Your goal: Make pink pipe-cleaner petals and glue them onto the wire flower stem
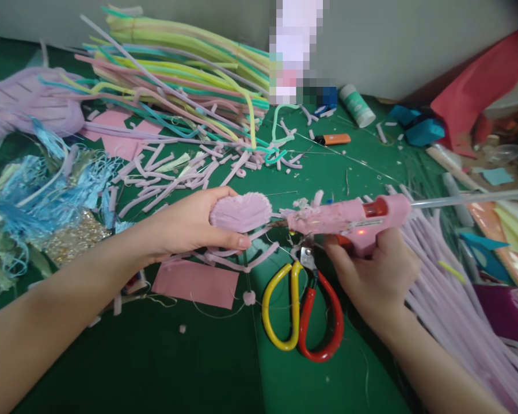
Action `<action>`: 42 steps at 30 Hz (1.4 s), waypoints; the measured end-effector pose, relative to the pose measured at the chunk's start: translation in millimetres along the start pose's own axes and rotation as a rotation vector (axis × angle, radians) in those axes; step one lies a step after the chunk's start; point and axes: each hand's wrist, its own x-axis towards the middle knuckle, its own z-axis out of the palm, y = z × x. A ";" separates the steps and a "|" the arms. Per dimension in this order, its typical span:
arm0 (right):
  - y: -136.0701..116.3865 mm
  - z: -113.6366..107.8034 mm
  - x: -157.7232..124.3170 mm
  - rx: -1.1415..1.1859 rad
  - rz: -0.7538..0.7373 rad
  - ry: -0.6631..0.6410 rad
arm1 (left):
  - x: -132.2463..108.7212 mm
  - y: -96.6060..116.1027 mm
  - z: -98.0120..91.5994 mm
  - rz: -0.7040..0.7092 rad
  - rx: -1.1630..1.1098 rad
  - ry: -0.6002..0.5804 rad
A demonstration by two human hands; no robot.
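Two bare hands low over a dark green worktop [198, 368]. Left hand [185, 227] closed on a pink heart-shaped chenille piece [240, 211]: fingers [207, 198] curled over the top and back, thumb pressed along the lower edge, heart raised just off the surface. Right hand [373, 276] wrapped round the grip of a pink hot-glue gun [349, 215], fingers [345, 259] tight about the handle from below. Barrel level, pointing toward the left fingers, nozzle at the heart's right edge; touching or just short, impossible to tell. Small red lamp [361, 232] lit just above the right fingers. Clear glue rod [470, 198] sticking out of the gun's back, away to the right. Pale sticker on the gun's side, print too small to read.

Directly below the nozzle, between both sets of fingers: scissors with one yellow and one red loop handle [302, 313], flat on the worktop. Under the left fingers, a pink rectangular sheet [196, 283]. Right of the right hand, a bundle of long lilac chenille stems [449, 287]. Well beyond both hands: a heap of yellow, green and pink stems [176, 69], an orange lighter [333, 139], and a white-and-green tube [357, 105] with an unreadable label.
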 end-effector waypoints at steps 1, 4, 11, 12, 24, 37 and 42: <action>0.0 0.1 0.0 0.003 -0.002 0.001 | 0.2 -0.3 -0.1 0.001 0.007 0.001; 0.2 0.5 0.1 0.005 -0.015 -0.004 | 0.4 -1.0 -0.6 -0.002 0.036 0.017; 0.6 0.9 -0.5 -0.021 -0.012 -0.004 | 0.8 -0.7 -1.5 -0.001 0.033 -0.003; 0.5 0.9 -0.5 -0.021 -0.013 -0.009 | 1.1 -1.0 -1.6 0.002 0.033 0.001; 4.6 3.7 -0.8 -0.050 -0.062 0.037 | 1.2 -0.3 -2.3 -0.078 0.119 0.025; 0.1 0.9 -1.3 -0.051 -0.007 -0.038 | 1.8 -1.1 -2.9 -0.069 0.064 -0.005; -0.7 -7.1 8.6 -0.003 0.135 -0.012 | 1.3 -1.0 -3.9 -0.042 0.030 -0.046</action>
